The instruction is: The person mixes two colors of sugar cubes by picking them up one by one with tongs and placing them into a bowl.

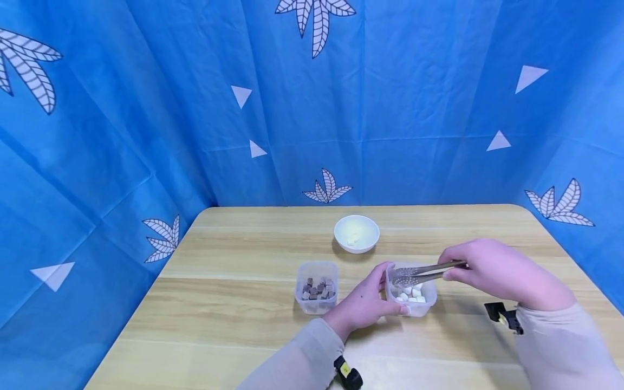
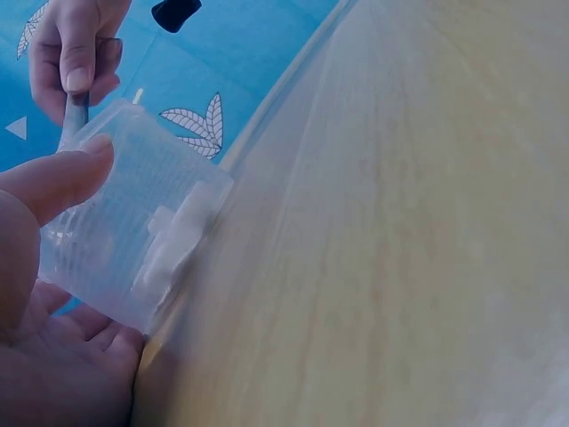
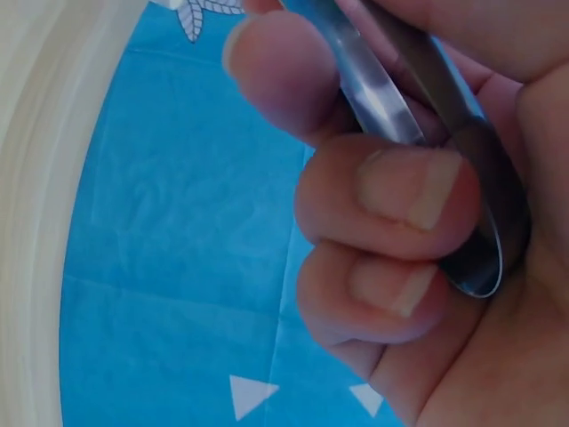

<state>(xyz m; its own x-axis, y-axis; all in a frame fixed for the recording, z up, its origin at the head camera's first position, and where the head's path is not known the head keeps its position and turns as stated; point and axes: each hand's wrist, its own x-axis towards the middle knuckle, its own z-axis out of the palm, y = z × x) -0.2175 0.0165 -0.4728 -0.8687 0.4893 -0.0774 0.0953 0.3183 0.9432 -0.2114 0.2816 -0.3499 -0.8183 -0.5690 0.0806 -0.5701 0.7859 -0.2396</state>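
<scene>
My right hand (image 1: pixel 480 271) grips a pair of metal tongs (image 1: pixel 424 269), its fingers curled round the handle in the right wrist view. The perforated ends of the tongs reach into a clear plastic container (image 1: pixel 423 310) on the right. Small white blocks (image 1: pixel 413 294) lie in that container. Whether the tongs pinch one of them cannot be made out. My left hand (image 1: pixel 363 306) holds the same container from its left side, with the thumb (image 2: pixel 76 178) against the near wall and other fingers around the far side.
A second clear plastic container (image 1: pixel 317 269) with several small brown cubes (image 1: pixel 319 290) stands left of my left hand. Behind it, a white bowl (image 1: pixel 357 246) has a few pale pieces inside. All stand on a wooden table (image 1: pixel 234 303) backed by a blue curtain (image 1: pixel 409 108).
</scene>
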